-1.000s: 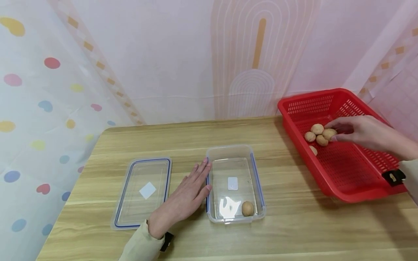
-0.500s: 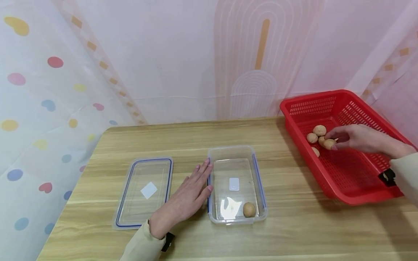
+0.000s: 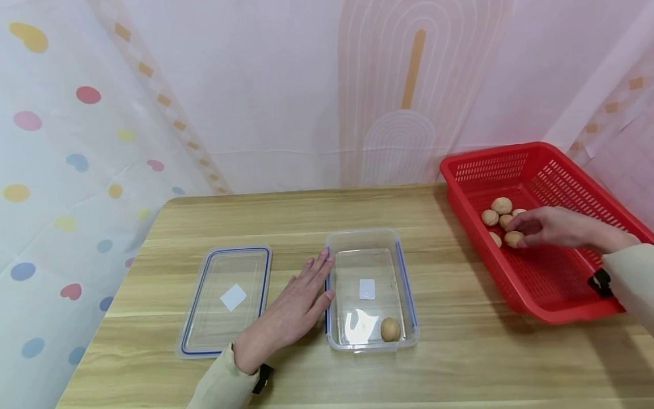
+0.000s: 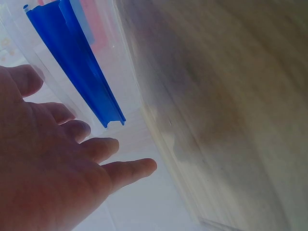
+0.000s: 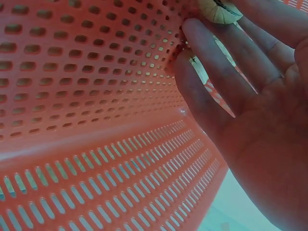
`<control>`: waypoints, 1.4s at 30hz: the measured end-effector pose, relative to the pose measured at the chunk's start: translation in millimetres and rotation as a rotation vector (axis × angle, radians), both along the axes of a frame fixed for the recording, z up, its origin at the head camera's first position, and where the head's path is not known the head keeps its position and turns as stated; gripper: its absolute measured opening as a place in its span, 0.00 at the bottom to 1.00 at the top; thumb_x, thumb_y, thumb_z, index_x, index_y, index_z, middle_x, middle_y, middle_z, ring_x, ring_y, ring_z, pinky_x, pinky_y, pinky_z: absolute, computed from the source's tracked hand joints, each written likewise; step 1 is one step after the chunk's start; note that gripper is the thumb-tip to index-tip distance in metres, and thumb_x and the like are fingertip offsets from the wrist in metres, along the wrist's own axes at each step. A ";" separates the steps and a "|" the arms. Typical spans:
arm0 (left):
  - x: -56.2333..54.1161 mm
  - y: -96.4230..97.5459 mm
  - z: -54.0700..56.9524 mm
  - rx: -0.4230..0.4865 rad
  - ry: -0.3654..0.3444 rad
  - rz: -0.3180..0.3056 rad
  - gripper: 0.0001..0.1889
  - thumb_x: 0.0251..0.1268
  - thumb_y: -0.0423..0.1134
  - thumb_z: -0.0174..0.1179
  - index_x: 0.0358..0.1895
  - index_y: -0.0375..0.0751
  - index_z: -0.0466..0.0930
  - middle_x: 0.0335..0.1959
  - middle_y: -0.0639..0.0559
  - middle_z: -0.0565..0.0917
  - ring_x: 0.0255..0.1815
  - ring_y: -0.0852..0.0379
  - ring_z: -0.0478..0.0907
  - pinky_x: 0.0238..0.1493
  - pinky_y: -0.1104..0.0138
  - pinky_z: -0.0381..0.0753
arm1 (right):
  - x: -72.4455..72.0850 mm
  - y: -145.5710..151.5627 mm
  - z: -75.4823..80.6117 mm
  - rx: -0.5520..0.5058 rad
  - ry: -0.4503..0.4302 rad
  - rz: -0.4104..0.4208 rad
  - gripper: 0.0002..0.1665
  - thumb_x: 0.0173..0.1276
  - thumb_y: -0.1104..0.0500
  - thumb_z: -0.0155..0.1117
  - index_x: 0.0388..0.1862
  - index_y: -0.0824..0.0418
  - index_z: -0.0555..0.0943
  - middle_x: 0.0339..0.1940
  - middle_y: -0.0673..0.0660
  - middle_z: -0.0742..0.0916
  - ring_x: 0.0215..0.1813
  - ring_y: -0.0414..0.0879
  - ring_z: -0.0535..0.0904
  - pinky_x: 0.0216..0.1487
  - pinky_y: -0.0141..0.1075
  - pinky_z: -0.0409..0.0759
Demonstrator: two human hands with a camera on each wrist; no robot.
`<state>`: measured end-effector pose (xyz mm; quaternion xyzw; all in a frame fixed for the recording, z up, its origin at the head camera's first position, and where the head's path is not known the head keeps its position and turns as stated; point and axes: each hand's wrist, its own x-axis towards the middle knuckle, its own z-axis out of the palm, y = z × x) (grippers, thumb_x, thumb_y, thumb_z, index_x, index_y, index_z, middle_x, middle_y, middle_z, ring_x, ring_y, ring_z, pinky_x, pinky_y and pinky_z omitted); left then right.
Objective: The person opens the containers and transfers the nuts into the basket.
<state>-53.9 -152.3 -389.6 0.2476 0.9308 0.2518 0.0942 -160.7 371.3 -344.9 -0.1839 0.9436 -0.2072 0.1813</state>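
In the head view, my right hand (image 3: 557,228) reaches into the red basket (image 3: 557,315) and pinches a walnut (image 3: 514,239) between thumb and fingers. That walnut (image 5: 219,10) shows partly at the top of the right wrist view, by the fingertips. Several other walnuts (image 3: 502,205) lie close by on the basket floor, one partly behind the fingers. My left hand (image 3: 288,309) lies with straight fingers against the left wall of a clear plastic food container (image 3: 368,261). One walnut (image 3: 390,329) sits in the container's near right corner.
A clear lid (image 3: 225,324) with a blue seal lies flat on the wooden table (image 3: 286,221), left of the container. Behind the table hangs a patterned cloth (image 3: 265,91). The basket's slotted wall (image 5: 120,178) rises beside my right hand.
My right hand has drawn a walnut nearer across the basket, away from the others, uncovering one behind it. The left hand stays on the container wall. The head view has shifted slightly.
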 end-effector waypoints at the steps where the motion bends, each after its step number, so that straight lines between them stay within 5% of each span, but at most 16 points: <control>1: 0.1 0.1 0.0 -0.001 -0.001 0.000 0.34 0.86 0.52 0.41 0.85 0.46 0.44 0.86 0.54 0.38 0.85 0.41 0.41 0.76 0.33 0.51 | 0.1 -0.1 -0.7 0.002 -0.002 0.004 0.19 0.65 0.62 0.76 0.54 0.63 0.86 0.51 0.59 0.88 0.52 0.54 0.85 0.49 0.34 0.84; 11: 1.5 -0.7 -0.6 0.001 -0.005 0.002 0.34 0.87 0.53 0.40 0.85 0.47 0.42 0.85 0.56 0.37 0.85 0.42 0.41 0.76 0.34 0.51 | -2.2 -1.0 -5.2 -0.005 -0.051 0.033 0.18 0.66 0.61 0.76 0.54 0.63 0.86 0.50 0.56 0.89 0.51 0.49 0.85 0.50 0.35 0.84; 22: 1.8 -0.7 -1.4 -0.001 -0.007 0.009 0.34 0.87 0.53 0.40 0.86 0.47 0.43 0.85 0.56 0.37 0.85 0.41 0.42 0.76 0.34 0.51 | -0.8 -1.1 -1.8 0.009 -0.072 0.020 0.25 0.66 0.58 0.76 0.59 0.67 0.84 0.53 0.63 0.88 0.55 0.58 0.85 0.51 0.40 0.85; 30: 0.5 -0.4 -0.6 -0.004 -0.007 0.003 0.34 0.87 0.53 0.40 0.85 0.46 0.44 0.86 0.55 0.38 0.85 0.41 0.42 0.76 0.34 0.51 | 6.6 -1.0 17.2 0.034 -0.049 0.019 0.31 0.65 0.52 0.77 0.63 0.66 0.83 0.55 0.61 0.88 0.57 0.57 0.83 0.50 0.38 0.84; 36: -0.3 -0.1 -0.2 0.000 -0.007 0.000 0.34 0.87 0.52 0.40 0.85 0.44 0.44 0.86 0.55 0.38 0.85 0.41 0.42 0.76 0.34 0.51 | 16.5 -4.0 35.7 0.092 0.022 -0.037 0.30 0.65 0.55 0.77 0.62 0.69 0.82 0.52 0.62 0.89 0.50 0.52 0.85 0.42 0.36 0.84; 42: -0.9 0.3 -0.4 -0.002 -0.001 -0.001 0.34 0.87 0.52 0.41 0.85 0.44 0.45 0.86 0.54 0.38 0.85 0.41 0.42 0.76 0.34 0.51 | 28.7 -9.3 54.4 0.134 0.142 -0.083 0.29 0.67 0.54 0.75 0.63 0.66 0.82 0.54 0.68 0.88 0.49 0.56 0.83 0.44 0.48 0.84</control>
